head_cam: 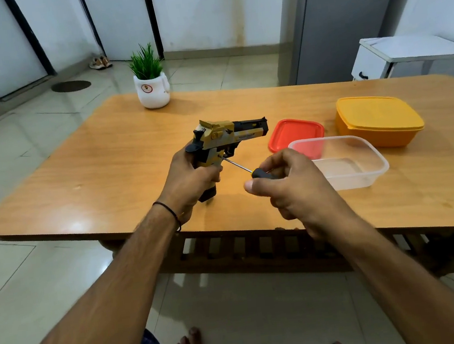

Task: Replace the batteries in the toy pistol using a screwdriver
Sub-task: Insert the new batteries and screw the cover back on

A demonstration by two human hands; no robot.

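A yellow and black toy pistol (224,137) is held above the wooden table (105,172), barrel pointing right. My left hand (190,182) is closed around its grip, with the base of the grip showing below the hand. My right hand (287,184) grips the black and yellow handle of a screwdriver (251,170). The thin metal shaft runs up and left, and its tip touches the side of the pistol's grip just above my left fingers. No batteries are in sight.
A clear plastic box (362,166) stands right of my right hand, with its red lid (292,132) behind it. A closed orange container (379,121) sits further right. A small potted plant (152,89) stands at the table's far edge.
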